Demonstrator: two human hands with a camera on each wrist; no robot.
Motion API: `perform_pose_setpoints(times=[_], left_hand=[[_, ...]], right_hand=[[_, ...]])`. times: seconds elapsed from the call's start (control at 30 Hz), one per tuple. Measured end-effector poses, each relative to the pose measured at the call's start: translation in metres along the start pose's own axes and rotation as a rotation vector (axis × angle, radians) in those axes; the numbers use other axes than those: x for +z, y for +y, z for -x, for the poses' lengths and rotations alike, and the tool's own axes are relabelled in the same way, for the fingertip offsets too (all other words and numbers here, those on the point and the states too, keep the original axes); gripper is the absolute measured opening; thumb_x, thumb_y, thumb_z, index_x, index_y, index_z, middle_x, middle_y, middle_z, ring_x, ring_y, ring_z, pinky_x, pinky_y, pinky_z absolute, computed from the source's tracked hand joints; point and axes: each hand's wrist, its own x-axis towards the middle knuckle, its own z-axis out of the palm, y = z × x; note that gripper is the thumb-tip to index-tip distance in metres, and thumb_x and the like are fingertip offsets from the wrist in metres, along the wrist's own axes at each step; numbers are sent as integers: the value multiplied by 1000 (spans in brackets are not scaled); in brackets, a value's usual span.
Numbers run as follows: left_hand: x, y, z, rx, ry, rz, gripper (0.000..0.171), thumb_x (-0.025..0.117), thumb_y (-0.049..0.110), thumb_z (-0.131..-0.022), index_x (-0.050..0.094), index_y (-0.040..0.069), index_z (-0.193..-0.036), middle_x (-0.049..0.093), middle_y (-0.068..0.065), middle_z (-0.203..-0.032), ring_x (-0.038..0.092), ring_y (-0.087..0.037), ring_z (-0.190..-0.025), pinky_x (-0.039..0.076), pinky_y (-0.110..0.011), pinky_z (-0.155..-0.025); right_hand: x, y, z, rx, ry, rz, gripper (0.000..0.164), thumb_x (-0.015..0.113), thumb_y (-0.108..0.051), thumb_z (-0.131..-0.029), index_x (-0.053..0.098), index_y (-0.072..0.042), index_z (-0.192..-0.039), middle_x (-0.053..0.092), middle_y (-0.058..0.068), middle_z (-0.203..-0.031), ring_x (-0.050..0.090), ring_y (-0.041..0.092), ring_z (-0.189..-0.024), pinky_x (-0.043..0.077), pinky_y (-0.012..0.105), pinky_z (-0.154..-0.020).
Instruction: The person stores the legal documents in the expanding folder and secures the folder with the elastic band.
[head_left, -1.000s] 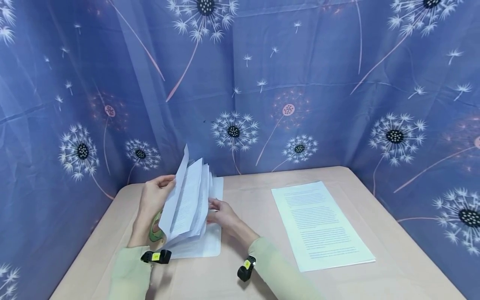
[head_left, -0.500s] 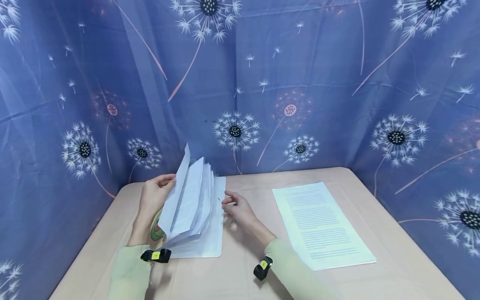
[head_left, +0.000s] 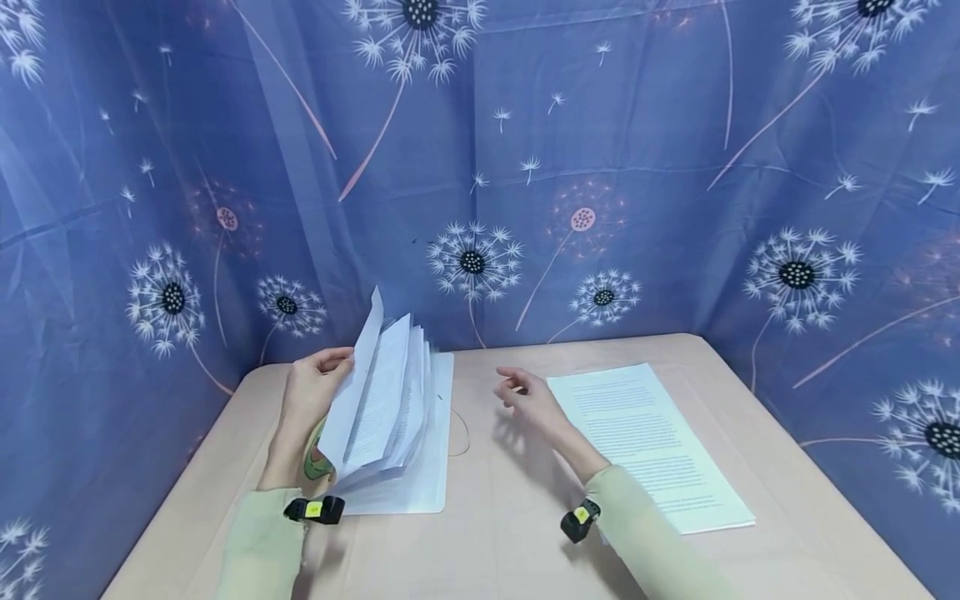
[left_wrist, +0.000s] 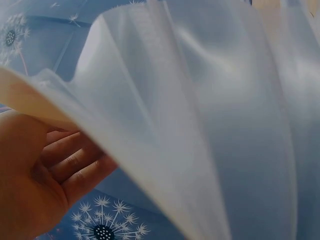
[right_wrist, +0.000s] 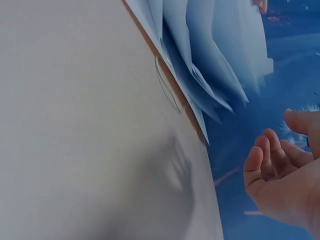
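Observation:
A folder with translucent plastic sleeves [left_wrist: 220, 100] and printed sheets stands partly opened at the left of the table in the head view. My left hand [head_left: 313, 392] grips its raised front cover and leaves [head_left: 356, 383], thumb in front, fingers behind. The folder's white back cover [head_left: 431, 483] lies flat on the table, and a thin elastic loop [head_left: 467, 433] sticks out from its right edge. My right hand [head_left: 532, 400] hovers over the table between the folder and a stack of printed paper [head_left: 637, 450]; its fingers [right_wrist: 267, 155] are loosely bent and hold nothing.
The paper stack lies flat at the right of the table, partly behind my right forearm. A blue curtain [head_left: 420, 208] with dandelion print hangs around the back and sides of the beige table [head_left: 450, 550]. Each wrist wears a black camera [head_left: 581, 521].
My right hand has left the folder's leaves and moved right, past the elastic loop, toward the paper stack. The left hand keeps its hold on the folder's cover and leaves.

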Motion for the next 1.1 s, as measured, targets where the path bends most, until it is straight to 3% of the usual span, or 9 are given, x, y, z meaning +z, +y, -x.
perform_pose_setpoints(times=[0.13, 0.4, 0.67, 1.0, 1.1], left_hand=[[1, 0, 0, -2, -1, 3, 31, 61, 30, -99, 72, 10, -121, 75, -14, -106, 71, -26, -97, 48, -13, -73], [-1, -2, -1, 7, 12, -9, 32, 61, 31, -99, 72, 10, -120, 76, -13, -106, 71, -25, -96, 47, -12, -72], [-1, -1, -1, 15, 18, -9, 32, 62, 31, -98, 73, 10, -120, 76, -13, -104, 71, -26, -95, 47, -11, -71], [-1, -2, -1, 29, 19, -12, 31, 62, 31, -98, 73, 9, -119, 76, -13, -104, 70, -23, -94, 48, -12, -71], [-2, -2, -2, 29, 20, -11, 32, 62, 31, -98, 73, 9, -119, 76, -14, -104, 70, -22, -93, 48, -12, -71]], right_hand=[[-18, -1, 2, -1, -4, 49, 47, 61, -16, -96, 54, 5, -137, 65, 9, -97, 55, 5, -73, 48, 21, -60], [-50, -3, 3, 87, 14, 184, 46, 60, -19, -99, 53, -2, -141, 66, 17, -110, 57, 7, -77, 49, 22, -65], [-82, 1, 11, 106, 33, 261, 47, 61, -23, -99, 53, -5, -142, 65, 17, -112, 61, 24, -86, 50, 26, -69], [-120, 11, 22, 131, 28, 333, 50, 60, -25, -100, 49, -3, -144, 62, 18, -114, 59, 15, -85, 53, 33, -72], [-129, 12, 26, 134, 26, 360, 50, 59, -24, -101, 48, -2, -144, 61, 17, -113, 59, 19, -87, 52, 32, -70]])
